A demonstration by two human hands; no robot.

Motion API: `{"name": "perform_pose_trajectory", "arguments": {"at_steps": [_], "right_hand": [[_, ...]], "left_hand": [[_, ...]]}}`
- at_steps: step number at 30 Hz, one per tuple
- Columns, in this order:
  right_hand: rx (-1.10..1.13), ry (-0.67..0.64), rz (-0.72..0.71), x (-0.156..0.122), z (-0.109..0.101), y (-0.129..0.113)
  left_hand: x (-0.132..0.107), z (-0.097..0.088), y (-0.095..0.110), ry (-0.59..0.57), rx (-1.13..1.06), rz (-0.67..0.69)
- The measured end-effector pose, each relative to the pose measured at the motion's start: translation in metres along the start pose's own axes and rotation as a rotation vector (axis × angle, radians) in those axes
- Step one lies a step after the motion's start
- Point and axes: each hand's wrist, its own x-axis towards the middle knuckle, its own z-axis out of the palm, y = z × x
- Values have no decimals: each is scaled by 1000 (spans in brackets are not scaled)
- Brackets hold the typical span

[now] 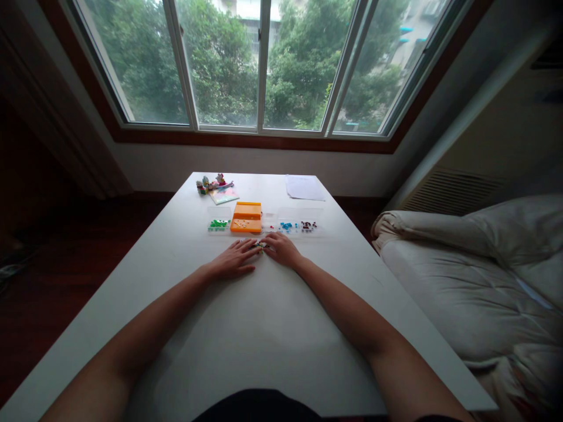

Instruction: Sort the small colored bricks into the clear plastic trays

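Note:
Both of my arms reach out over a white table [246, 328]. My left hand [234, 258] lies flat on the tabletop with its fingers stretched out, the fingertips touching a small multicoloured piece [262, 246]. My right hand [283, 248] is curled with its fingers pinched round that same piece. Just beyond the hands stands an orange box [247, 217] with its lid up. Clear trays beside it hold green bits [218, 223], blue bits [287, 225] and dark red bits [308, 224].
A small built toy model [212, 182] and a colourful booklet [224, 195] sit at the table's far left, a white sheet of paper [305, 187] at the far right. A padded white quilt [484, 275] lies to the right of the table. Large windows stand behind.

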Motion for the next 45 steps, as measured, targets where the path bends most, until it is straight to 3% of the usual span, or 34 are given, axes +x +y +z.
{"name": "perform_pose_trajectory", "arguments": {"at_steps": [5,11,17,29,35,45], "right_hand": [[-61,40,66,0,3,1],[-5,10,-31,0,-1,-3],[-70,33,46,0,1,-1],[-17,22,-9,2,-2,-6],[25,0,-73,2,-4,-5],[-18,-8,-11,3,0,-4]], "left_hand": [[0,5,-6,-10,31,-43],[-1,8,-16,14,64,-78],[1,8,-15,81,77,-72],[4,16,-21,123,78,-132],[3,12,-21,124,56,-75],[5,17,-24,153,46,-104]]}}
